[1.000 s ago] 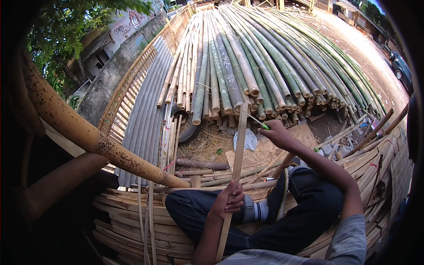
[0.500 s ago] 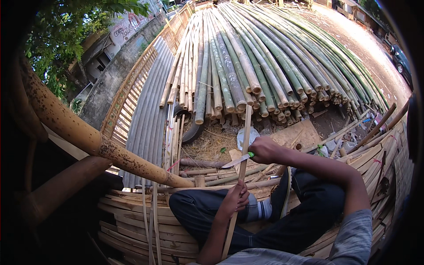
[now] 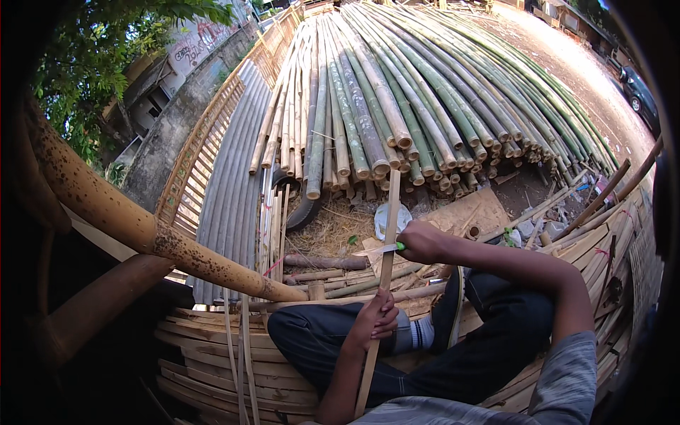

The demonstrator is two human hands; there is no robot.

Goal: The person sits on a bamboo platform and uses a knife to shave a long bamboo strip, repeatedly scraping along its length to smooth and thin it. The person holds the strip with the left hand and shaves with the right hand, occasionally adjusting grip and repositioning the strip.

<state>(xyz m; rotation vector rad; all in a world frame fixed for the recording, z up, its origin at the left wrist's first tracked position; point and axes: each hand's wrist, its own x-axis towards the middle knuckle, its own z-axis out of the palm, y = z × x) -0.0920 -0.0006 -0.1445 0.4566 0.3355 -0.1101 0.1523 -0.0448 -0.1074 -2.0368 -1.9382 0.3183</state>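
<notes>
A large stack of long bamboo poles lies ahead, cut ends toward the viewer. Left of it run grey pipes beside a lattice fence. A thick speckled bamboo pole slants across the left. A dark car stands far right.

An outdoor yard in daylight. A big stack of bamboo poles lies on the dirt ground. Left of the stack stands a concrete wall, with a green tree behind it.
</notes>
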